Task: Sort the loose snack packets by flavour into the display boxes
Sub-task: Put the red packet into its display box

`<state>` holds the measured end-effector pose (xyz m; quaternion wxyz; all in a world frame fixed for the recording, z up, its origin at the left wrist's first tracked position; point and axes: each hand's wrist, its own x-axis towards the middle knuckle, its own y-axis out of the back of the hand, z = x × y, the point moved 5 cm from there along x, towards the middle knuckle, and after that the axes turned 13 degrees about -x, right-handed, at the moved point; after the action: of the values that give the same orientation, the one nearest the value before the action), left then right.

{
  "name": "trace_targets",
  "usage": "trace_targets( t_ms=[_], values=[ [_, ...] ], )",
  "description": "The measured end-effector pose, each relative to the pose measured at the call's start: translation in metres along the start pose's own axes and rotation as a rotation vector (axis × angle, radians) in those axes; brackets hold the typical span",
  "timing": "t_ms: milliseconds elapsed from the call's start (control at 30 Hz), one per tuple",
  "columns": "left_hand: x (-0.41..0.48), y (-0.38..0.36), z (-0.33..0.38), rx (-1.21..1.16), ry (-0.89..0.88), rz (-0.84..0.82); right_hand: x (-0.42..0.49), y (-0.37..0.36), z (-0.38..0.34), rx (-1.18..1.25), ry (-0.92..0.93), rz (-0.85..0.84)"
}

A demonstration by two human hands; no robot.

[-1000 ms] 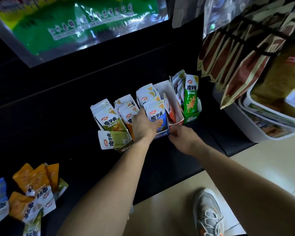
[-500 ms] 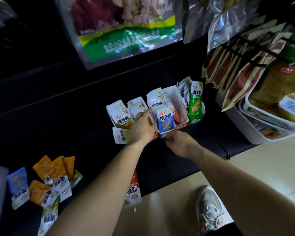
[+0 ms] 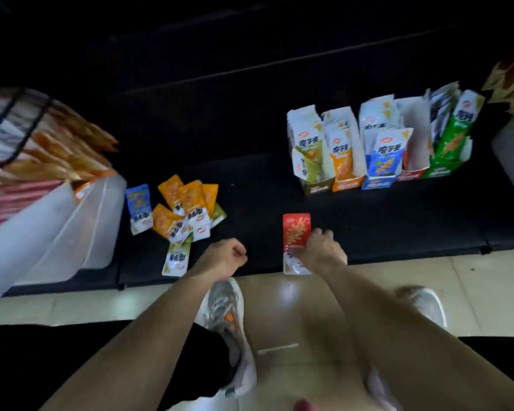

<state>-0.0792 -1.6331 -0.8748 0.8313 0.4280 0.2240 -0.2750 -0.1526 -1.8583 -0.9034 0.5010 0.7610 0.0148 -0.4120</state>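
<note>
One red packet [image 3: 296, 231] is now pinched by the right hand [image 3: 321, 252] at the counter [image 3: 368, 221] edge, lower centre. Both hands have left the display boxes [image 3: 379, 182] upper right, and the left hand [image 3: 224, 256] has its fingers curled, empty. I'd guess the red box [image 3: 409, 175] is next.
</note>
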Motion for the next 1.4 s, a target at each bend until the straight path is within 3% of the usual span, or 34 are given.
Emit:
trace_targets(
  t_ms=[133,467,600,700,767,933,1067,1200,1400],
  values=[
    [-0.015,0.002,-0.042,-0.010,0.059,0.010,0.000,-0.021,-0.020,-0.109,-0.057,0.096],
    [0.006,0.024,-0.054,-0.147,0.033,0.155,0.005,-0.024,-0.051,0.025,0.248,0.008],
    [0.004,0.034,-0.021,-0.229,-0.150,0.243,0.000,-0.004,-0.067,0.158,0.417,-0.122],
    [0.004,0.030,0.010,-0.037,-0.300,0.150,-0.006,0.021,-0.084,0.124,0.513,-0.120],
    [0.007,0.022,0.016,-0.065,-0.288,0.081,-0.009,0.041,-0.089,0.132,0.528,-0.055],
    [0.011,0.000,0.040,-0.345,-0.213,-0.066,-0.019,0.084,-0.061,0.275,0.461,0.194],
    [0.020,-0.016,0.081,-0.528,-0.174,-0.044,-0.012,0.109,0.008,0.338,0.212,0.387],
    [0.033,-0.039,0.145,-0.540,-0.226,-0.017,-0.008,0.106,0.094,0.390,0.016,0.370],
    [0.052,-0.085,0.276,-0.551,-0.385,-0.011,-0.005,0.110,0.174,0.390,-0.127,0.388]
  ],
)
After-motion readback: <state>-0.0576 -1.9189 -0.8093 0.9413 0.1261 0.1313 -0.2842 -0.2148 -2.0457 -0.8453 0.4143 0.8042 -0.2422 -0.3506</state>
